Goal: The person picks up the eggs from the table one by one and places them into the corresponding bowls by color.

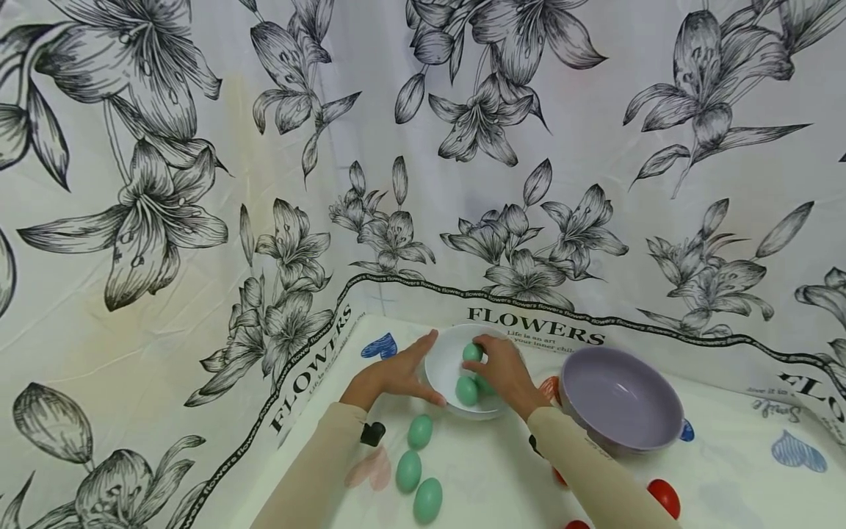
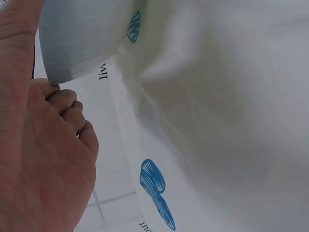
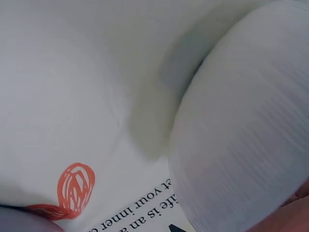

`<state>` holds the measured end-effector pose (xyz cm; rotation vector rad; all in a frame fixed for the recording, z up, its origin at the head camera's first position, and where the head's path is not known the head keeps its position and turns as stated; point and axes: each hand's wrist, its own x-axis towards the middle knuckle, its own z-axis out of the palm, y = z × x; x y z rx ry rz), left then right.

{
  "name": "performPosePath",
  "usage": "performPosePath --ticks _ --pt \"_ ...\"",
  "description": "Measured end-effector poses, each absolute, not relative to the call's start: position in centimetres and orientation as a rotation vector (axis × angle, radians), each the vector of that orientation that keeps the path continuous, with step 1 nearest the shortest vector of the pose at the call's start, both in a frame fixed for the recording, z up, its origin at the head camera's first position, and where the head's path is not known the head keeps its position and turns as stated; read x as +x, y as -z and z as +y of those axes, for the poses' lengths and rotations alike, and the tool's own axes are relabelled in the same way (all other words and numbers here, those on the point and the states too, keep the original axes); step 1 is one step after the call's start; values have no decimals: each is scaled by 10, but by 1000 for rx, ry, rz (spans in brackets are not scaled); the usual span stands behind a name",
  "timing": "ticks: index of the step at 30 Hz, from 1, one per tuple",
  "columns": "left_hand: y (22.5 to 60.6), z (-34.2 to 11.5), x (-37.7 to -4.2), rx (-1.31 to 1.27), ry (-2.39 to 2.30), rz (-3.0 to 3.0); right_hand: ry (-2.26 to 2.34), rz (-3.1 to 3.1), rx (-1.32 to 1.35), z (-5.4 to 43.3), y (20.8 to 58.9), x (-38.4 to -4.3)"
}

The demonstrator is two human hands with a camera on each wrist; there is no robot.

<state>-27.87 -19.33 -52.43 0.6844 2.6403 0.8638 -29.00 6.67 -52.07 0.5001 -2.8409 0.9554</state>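
My left hand (image 1: pixel 393 373) steadies a white bowl (image 1: pixel 439 360) from its left side, thumb at the near side and fingers toward the far side. In the left wrist view, the fingers bend close against the bowl's wall (image 2: pixel 82 43). Over the bowl, my right hand (image 1: pixel 507 371) pinches a green egg (image 1: pixel 472 353) between thumb and fingers. Below it inside the bowl lies another green egg (image 1: pixel 466 391), with one more partly hidden behind the right hand. The right wrist view is mostly the outside of the bowl (image 3: pixel 246 125).
Three green eggs (image 1: pixel 408 471) lie on the patterned cloth in front of the bowl. To the right stands a purple oval basin (image 1: pixel 621 400). Several red egg-like things, including one red piece (image 1: pixel 664 499), lie near the right forearm. A flowered curtain (image 1: pixel 396 147) rises behind.
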Motion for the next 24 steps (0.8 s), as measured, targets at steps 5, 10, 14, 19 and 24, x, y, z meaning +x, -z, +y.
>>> performPosePath --ticks 5,10,14,19,24 --pt "523 -192 -277 688 -875 2636 -955 -2887 463 63 526 -290" --pt "521 -191 -276 694 -871 2640 -940 -2916 469 63 529 -290" --pt "521 -192 -277 682 -861 2644 -881 -2929 514 62 531 -291" --pt "524 -193 -278 675 -862 2648 -823 -2941 560 61 533 -292" --pt "527 -194 -279 677 -864 2648 -825 -2943 566 61 535 -292"
